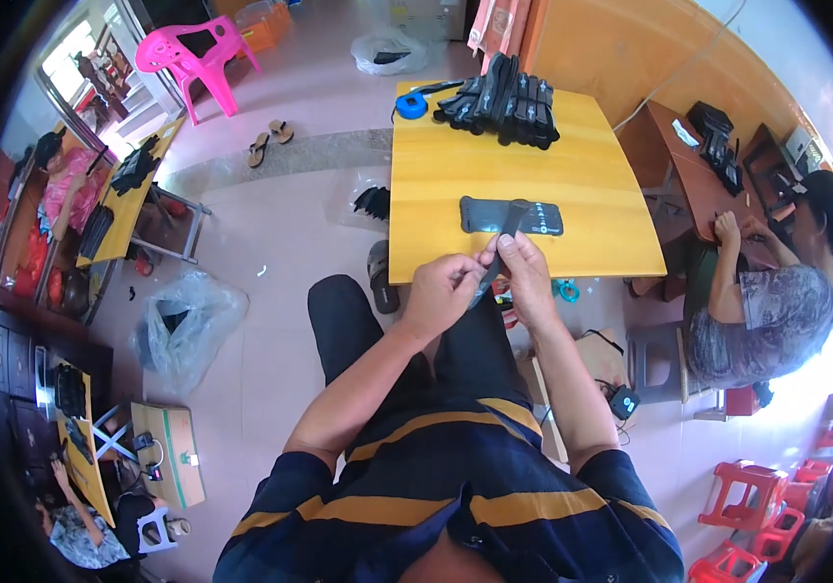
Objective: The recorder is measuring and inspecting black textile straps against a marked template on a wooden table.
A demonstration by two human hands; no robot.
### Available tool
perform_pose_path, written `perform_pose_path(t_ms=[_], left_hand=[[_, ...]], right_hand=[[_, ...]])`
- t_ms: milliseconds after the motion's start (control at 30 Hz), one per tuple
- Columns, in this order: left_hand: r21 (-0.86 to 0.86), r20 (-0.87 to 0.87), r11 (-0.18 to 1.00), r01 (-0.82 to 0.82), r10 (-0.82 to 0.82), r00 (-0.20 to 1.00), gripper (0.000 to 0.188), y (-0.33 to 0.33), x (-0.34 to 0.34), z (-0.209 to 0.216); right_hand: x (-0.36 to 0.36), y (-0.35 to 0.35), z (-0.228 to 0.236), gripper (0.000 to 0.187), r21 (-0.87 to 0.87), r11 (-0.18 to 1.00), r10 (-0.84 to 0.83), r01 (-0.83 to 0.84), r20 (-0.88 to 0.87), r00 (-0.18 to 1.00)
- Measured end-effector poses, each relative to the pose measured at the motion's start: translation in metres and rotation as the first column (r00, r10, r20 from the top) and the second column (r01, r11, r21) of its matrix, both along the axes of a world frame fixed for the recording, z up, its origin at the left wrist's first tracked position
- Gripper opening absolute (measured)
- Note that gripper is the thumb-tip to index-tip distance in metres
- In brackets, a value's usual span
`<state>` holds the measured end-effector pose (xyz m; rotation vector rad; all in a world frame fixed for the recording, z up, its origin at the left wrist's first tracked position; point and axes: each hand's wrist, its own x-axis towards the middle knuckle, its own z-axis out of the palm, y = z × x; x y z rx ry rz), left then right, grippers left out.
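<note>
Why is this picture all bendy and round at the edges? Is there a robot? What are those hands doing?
There's no robot here, just a person's two bare hands. One wide, bulgy camera worn on the head looks down, so straight edges bend near the rim. The arms come in from below because they're the wearer's own. The fingers of the left hand and right hand pinch a thin black strip. On the yellow table lie something like a dark phone, a pile of black strips and a small blue thing. Other people sit at nearby tables.
</note>
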<state>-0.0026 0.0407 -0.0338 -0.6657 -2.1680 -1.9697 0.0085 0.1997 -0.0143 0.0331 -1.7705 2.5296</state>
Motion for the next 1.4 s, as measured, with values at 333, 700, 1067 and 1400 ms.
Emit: perform_pose_path(t_ms=[333, 700, 1067, 1400], left_hand=[[-0.19, -0.013, 0.981, -0.027, 0.025, 1.0, 0.014, -0.009, -0.033, 0.043], [-0.199, 0.371, 0.969, 0.143, -0.061, 0.926, 0.011, -0.014, -0.049, 0.012], [-0.04, 0.669, 0.993, 0.107, -0.053, 0.742, 0.011, -0.006, -0.079, -0.007], [-0.327, 0.518, 0.944, 0.051, 0.134, 0.845, 0.011, 0.003, -0.105, -0.028]], right_hand=[[0.008, 0.04, 0.009, 0.03, 0.602, 0.746, 0.206, -0.284, 0.196, 0.959], [-0.005, 0.093, 0.003, 0.022, 0.775, 0.57, 0.237, -0.274, 0.164, 0.958], [-0.03, 0.165, -0.021, 0.018, 0.661, 0.708, 0.061, -0.25, 0.295, 0.953], [-0.056, 0.17, -0.046, 0.016, 0.433, 0.899, -0.096, -0.064, 0.339, 0.936]])
